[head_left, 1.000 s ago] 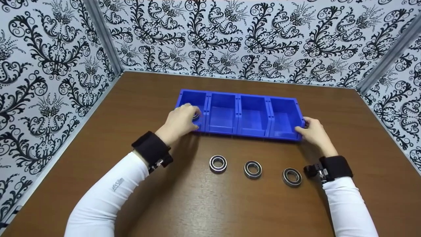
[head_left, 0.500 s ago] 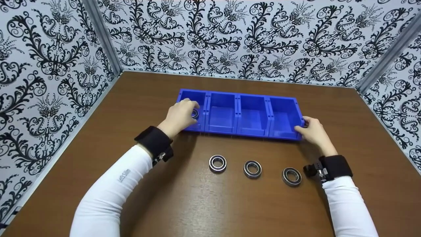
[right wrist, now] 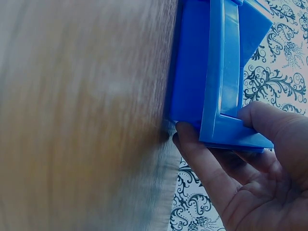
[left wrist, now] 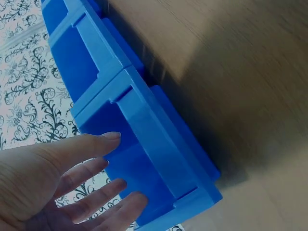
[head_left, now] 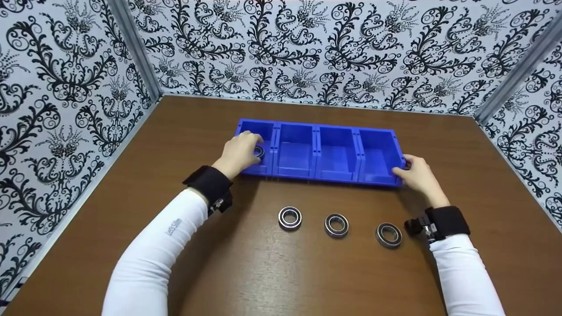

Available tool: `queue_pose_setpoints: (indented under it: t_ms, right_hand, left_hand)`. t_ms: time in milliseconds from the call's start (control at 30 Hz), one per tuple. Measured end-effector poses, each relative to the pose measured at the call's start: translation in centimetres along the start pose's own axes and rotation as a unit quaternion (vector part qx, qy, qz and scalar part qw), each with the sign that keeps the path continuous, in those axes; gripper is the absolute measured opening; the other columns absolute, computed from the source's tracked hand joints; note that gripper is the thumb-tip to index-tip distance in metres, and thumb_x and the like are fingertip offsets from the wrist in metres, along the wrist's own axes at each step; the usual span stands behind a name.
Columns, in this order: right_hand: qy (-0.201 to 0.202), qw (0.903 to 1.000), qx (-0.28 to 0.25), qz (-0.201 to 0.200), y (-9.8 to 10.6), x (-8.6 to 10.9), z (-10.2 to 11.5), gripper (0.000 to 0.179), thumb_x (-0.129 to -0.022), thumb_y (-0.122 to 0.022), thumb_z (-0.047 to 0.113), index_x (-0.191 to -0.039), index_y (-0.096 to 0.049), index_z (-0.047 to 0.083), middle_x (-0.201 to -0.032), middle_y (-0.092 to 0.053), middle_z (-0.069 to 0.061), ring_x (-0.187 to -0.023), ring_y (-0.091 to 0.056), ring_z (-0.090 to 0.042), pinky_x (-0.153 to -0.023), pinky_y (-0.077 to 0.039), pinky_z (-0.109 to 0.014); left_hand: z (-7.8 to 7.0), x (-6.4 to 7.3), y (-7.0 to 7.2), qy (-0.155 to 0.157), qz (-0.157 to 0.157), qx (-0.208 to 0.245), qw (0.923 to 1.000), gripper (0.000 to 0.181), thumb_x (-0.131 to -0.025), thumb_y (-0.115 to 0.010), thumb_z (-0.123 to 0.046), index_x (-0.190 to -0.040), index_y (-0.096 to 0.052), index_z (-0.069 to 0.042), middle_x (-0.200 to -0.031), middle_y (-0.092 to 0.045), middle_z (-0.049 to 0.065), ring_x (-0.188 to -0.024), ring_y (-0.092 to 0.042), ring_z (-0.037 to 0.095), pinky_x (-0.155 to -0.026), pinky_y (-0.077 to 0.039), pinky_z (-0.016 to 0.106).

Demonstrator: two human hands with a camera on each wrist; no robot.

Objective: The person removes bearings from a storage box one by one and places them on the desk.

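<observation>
A blue bin row (head_left: pixel 316 153) with several open compartments lies across the table. My left hand (head_left: pixel 239 153) hovers over its leftmost compartment, thumb and fingers spread apart. Just past those fingertips a bearing (head_left: pixel 262 152) shows inside that compartment, partly hidden by the hand. In the left wrist view, nothing sits between the left thumb (left wrist: pixel 91 144) and the fingers. My right hand (head_left: pixel 416 176) grips the bin row's right end, its thumb (right wrist: pixel 262 118) over the rim and its fingers against the outside.
Three more bearings lie on the table in front of the bins: a left one (head_left: pixel 290 228), a middle one (head_left: pixel 336 235) and a right one (head_left: pixel 389 245) near the right wrist strap (head_left: pixel 448 224). Patterned wall panels (head_left: pixel 307 52) stand behind and beside the brown table (head_left: pixel 246 272).
My left hand has loosened and drawn slightly back and left from the bearing, which stays in the leftmost compartment and shows more. My right hand keeps its grip on the bin row.
</observation>
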State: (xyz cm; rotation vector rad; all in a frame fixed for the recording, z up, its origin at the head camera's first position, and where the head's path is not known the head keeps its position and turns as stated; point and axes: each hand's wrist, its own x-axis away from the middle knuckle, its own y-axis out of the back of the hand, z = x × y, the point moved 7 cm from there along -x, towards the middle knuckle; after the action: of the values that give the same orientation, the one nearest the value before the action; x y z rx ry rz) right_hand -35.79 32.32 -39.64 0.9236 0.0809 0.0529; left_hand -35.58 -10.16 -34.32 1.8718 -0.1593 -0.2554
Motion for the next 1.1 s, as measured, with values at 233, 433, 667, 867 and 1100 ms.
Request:
queue_pose_setpoints:
  t_ms: [233, 433, 667, 867, 1100]
  right_hand:
    - [-0.010, 0.9998, -0.011, 0.012, -0.2, -0.1, -0.1, 0.052, -0.098, -0.060, 0.013, -0.140, -0.050, -0.015, -0.125, -0.064, -0.036, -0.103, -0.064, -0.031, -0.070, -0.044, -0.010]
    - [-0.013, 0.9996, -0.015, 0.019, -0.2, 0.0, -0.1, 0.052, -0.100, -0.057, 0.013, -0.142, -0.047, -0.016, -0.129, -0.062, -0.038, -0.106, -0.066, -0.033, -0.069, -0.044, -0.008]
    - [-0.016, 0.9995, -0.013, 0.023, -0.1, 0.1, -0.2, 0.055, -0.100, -0.056, 0.013, -0.144, -0.044, -0.017, -0.133, -0.059, -0.040, -0.112, -0.064, -0.037, -0.072, -0.044, -0.009]
    - [-0.016, 0.9996, -0.010, 0.019, 0.0, 0.0, -0.2, 0.054, -0.100, -0.057, 0.013, -0.143, -0.045, -0.017, -0.132, -0.060, -0.039, -0.109, -0.063, -0.035, -0.072, -0.043, -0.010]
    - [-0.017, 0.9996, -0.008, 0.021, -0.1, 0.0, -0.2, 0.055, -0.100, -0.057, 0.013, -0.144, -0.044, -0.017, -0.135, -0.058, -0.040, -0.114, -0.062, -0.038, -0.083, -0.049, -0.021]
  left_hand:
    - [0.7, -0.5, -0.8, 0.015, 0.012, -0.005, 0.9998, 0.050, -0.083, -0.076, -0.009, -0.132, -0.066, -0.001, -0.133, -0.067, 0.021, -0.124, -0.064, 0.040, -0.100, -0.058, 0.055]
    - [0.9, -1.0, -1.1, 0.025, 0.010, -0.005, 0.9996, 0.048, -0.084, -0.074, -0.008, -0.130, -0.066, -0.001, -0.131, -0.067, 0.022, -0.123, -0.065, 0.041, -0.100, -0.057, 0.056]
    - [0.9, -1.5, -1.7, 0.025, 0.011, -0.012, 0.9995, 0.048, -0.083, -0.075, -0.008, -0.130, -0.067, -0.003, -0.131, -0.067, 0.021, -0.123, -0.065, 0.040, -0.099, -0.058, 0.056]
    - [0.9, -2.0, -2.1, 0.026, 0.013, -0.015, 0.9995, 0.049, -0.083, -0.076, -0.007, -0.131, -0.067, -0.004, -0.132, -0.067, 0.021, -0.126, -0.064, 0.038, -0.102, -0.057, 0.054]
    - [0.9, -2.4, -2.6, 0.027, 0.012, -0.017, 0.9994, 0.050, -0.084, -0.075, -0.006, -0.132, -0.066, -0.003, -0.133, -0.066, 0.021, -0.126, -0.064, 0.038, -0.104, -0.056, 0.053]
